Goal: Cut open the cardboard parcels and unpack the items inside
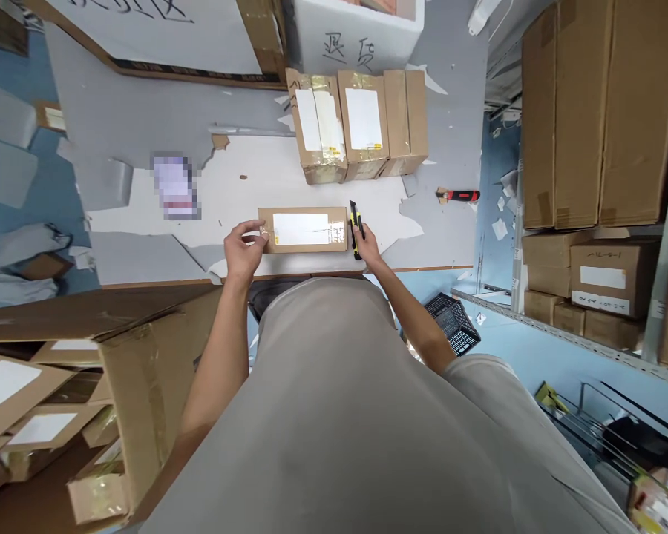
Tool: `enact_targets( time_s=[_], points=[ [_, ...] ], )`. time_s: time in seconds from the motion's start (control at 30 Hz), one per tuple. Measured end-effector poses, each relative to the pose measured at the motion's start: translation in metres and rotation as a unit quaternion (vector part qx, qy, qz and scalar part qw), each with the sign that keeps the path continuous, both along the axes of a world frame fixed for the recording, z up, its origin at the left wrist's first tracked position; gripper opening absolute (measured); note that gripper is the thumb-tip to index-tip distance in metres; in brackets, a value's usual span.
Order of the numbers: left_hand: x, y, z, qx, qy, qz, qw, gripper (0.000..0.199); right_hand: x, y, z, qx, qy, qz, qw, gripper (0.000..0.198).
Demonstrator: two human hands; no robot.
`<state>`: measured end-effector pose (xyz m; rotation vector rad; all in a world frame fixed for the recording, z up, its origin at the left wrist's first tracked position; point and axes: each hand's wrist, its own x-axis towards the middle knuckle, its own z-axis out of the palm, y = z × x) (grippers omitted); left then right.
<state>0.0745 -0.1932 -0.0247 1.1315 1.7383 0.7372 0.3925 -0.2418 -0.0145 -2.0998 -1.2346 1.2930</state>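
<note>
A small flat cardboard box [302,248] with a white label lies near the front edge of the table. At its left end my left hand [243,251] grips the box, with thumb and fingers curled against that edge. My right hand [367,245] is closed round a black and yellow utility knife [355,222], just beyond the box's right end. The knife points away from me. Whether its blade is out, I cannot make out.
Several taped cardboard boxes [361,122] stand behind the work spot, before a white foam box [356,37]. A red and black handled tool [462,196] lies to the right. A large open carton [161,371] holding boxes is at lower left; shelves of cartons [579,119] are at right.
</note>
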Motion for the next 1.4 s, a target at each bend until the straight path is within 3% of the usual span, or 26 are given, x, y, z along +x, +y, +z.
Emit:
enact_targets(
  time_s=[0.17, 0.3, 0.4, 0.5, 0.6, 0.67, 0.8, 0.87, 1.07, 1.23, 1.4],
  points=[
    [-0.024, -0.003, -0.007, 0.013, -0.003, 0.032, 0.999, 0.040, -0.014, -0.003, -0.005, -0.020, 0.098, -0.079, 0.992, 0.044],
    [-0.024, -0.006, -0.016, 0.007, -0.015, 0.033, 0.999, 0.038, -0.012, -0.004, 0.022, 0.016, 0.067, -0.058, 0.996, 0.059],
    [0.004, -0.010, -0.026, -0.008, -0.064, 0.019, 0.998, 0.039, 0.003, -0.006, 0.059, 0.075, -0.045, 0.012, 0.996, 0.066],
    [0.048, -0.013, -0.037, -0.052, -0.106, -0.005, 0.993, 0.040, 0.018, -0.009, 0.094, 0.098, -0.160, 0.081, 0.979, 0.065],
    [0.082, -0.015, -0.045, -0.114, -0.112, -0.048, 0.986, 0.038, 0.020, -0.010, 0.114, 0.082, -0.222, 0.110, 0.965, 0.062],
    [0.090, -0.017, -0.046, -0.130, -0.100, -0.064, 0.984, 0.033, 0.015, -0.012, 0.117, 0.069, -0.242, 0.117, 0.961, 0.061],
    [0.078, -0.014, -0.030, -0.048, -0.100, -0.049, 0.993, 0.022, -0.001, -0.017, 0.116, 0.060, -0.254, 0.135, 0.956, 0.061],
    [0.070, -0.008, -0.014, 0.011, -0.122, -0.051, 0.991, 0.029, -0.009, -0.018, 0.116, 0.053, -0.266, 0.147, 0.951, 0.061],
    [0.062, 0.020, 0.026, 0.078, -0.111, -0.126, 0.983, 0.039, -0.014, -0.014, 0.126, 0.019, -0.316, 0.191, 0.929, 0.062],
    [0.058, 0.030, 0.027, 0.067, -0.108, -0.130, 0.983, 0.031, -0.016, -0.024, 0.143, 0.011, -0.321, 0.182, 0.929, 0.068],
    [0.059, 0.034, 0.025, 0.050, -0.118, -0.123, 0.984, 0.031, -0.038, -0.035, 0.148, 0.018, -0.194, 0.255, 0.947, 0.067]
  ],
)
